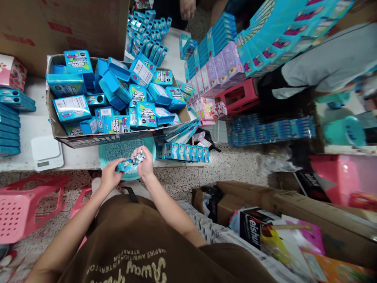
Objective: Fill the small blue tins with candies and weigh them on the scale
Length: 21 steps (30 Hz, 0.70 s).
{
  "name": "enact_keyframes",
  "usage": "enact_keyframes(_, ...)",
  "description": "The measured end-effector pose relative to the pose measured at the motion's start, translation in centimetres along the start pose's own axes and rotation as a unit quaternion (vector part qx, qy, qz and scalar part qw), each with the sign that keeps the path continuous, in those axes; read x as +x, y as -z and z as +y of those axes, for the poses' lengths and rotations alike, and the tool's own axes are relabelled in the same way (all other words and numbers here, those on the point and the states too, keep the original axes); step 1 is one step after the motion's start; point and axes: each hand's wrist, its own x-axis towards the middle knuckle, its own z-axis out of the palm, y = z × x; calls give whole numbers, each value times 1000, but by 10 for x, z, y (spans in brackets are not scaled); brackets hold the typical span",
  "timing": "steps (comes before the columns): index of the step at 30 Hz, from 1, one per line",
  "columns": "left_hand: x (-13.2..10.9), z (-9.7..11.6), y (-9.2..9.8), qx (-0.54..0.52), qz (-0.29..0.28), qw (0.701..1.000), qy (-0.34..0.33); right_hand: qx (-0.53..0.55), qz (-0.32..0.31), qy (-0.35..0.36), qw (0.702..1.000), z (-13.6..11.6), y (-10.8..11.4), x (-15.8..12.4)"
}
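Brown shirt (126, 228) fabric lies nearest my remote view, behind the fingers (118, 162). I have the left hand (111, 174) closed around a small blue box (126, 165), the right hand (146, 165) curled round pale pieces (138, 158) beside it, a turquoise basin (102, 157) beneath, an open carton (88, 140) beyond.

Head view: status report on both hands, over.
Left hand gripping blue box. Right hand cupping pale pieces. Both above teal basin. Carton hides basin's far edge.
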Motion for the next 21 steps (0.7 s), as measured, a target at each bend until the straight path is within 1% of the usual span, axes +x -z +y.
enact_keyframes(4, 7, 4, -3, -15, 1, 1000, 3, -15, 11, 29, 999, -7, -3, -1)
enact_keyframes(8, 9, 9, -7, -57, -4, 997, 61, -35, 14, 53, 998, -15, -5, -2)
enact_keyframes(9, 9, 11, -8, -60, -1, 996, 64, -37, 20, 51, 998, -16, -5, -2)
enact_keyframes(13, 8, 13, -7, -47, 5, 998, 32, -53, 52, 19, 997, -18, -5, -2)
enact_keyframes(15, 8, 13, -6, -57, 2, 998, 40, -58, 59, 17, 996, -18, -6, -3)
enact_keyframes(21, 7, 9, -12, -114, 2, 991, 65, -27, 26, 50, 998, -20, -9, -7)
